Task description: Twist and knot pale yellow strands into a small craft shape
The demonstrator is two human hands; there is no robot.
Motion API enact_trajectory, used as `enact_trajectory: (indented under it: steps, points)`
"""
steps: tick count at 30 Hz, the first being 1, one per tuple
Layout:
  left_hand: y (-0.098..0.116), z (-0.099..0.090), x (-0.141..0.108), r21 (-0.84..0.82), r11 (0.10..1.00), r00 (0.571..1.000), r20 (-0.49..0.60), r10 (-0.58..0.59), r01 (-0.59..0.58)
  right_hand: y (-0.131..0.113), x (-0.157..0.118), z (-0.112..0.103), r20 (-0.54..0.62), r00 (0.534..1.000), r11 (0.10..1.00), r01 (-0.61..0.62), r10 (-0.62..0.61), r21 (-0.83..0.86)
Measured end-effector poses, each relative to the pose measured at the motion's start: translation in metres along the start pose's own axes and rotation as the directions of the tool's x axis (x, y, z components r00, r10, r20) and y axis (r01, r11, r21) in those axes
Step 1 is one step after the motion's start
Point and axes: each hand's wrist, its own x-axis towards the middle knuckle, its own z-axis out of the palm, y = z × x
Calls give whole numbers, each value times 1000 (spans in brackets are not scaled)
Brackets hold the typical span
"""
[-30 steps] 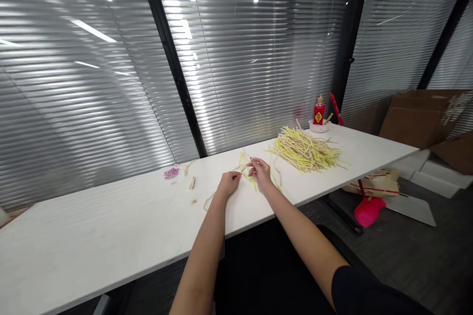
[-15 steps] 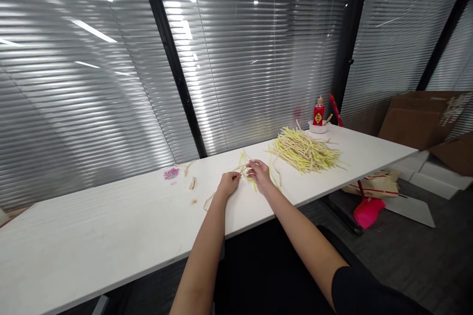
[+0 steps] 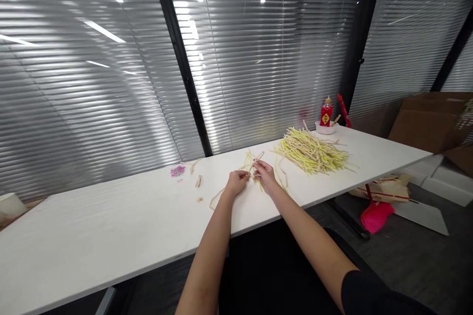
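Note:
My left hand [image 3: 237,182] and my right hand [image 3: 265,175] are close together above the white table [image 3: 140,221], fingers closed in pinches. Between them is a thin beige strand [image 3: 260,155], its upper end sticking up past the fingertips and crossing another strand. Several yellow-green strands [image 3: 247,158] lie under and behind the hands. To the right of my right hand are more loose strands [image 3: 284,173], and further right a large heap of beige and yellow-green strands [image 3: 312,151]. What the strands are made of is too small to tell.
Small pink-purple loops [image 3: 178,171] lie in a pile on the left, near a short beige bundle [image 3: 198,181]. A red bottle [image 3: 325,114] stands in a white bowl [image 3: 325,129] at the back right. Window blinds rise behind the table; cardboard boxes [image 3: 424,120] stand on the right.
The view has turned slightly left, so things sit further right. My hands have shifted their grip, and the beige strand now points up clearly between the fingertips.

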Motion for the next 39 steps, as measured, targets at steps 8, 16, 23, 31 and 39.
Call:
enact_trajectory:
  steps: [8, 16, 23, 31, 39]
  points:
    - [-2, 2, 1, -21, 999, 1000, -3, -30, 30, 4, 2, 0, -3, 994, 988, 110, -111, -111]
    - [-5, 2, 1, 3, 999, 999, -5, -34, 34, 5, 2, 0, -15, 986, 965, 158, -165, -208]
    - [-5, 3, 2, 2, 1000, 999, 29, -23, 23, 9, 5, -2, -63, 962, 920, 236, -268, -314]
    - [-11, 5, 4, -44, 998, 999, 43, -34, 36, 10, 8, -3, -86, 950, 914, 261, -301, -312]
    - [-6, 4, 4, -80, 997, 1000, -5, -13, 13, 11, 10, -7, -131, 945, 921, 252, -301, -298]
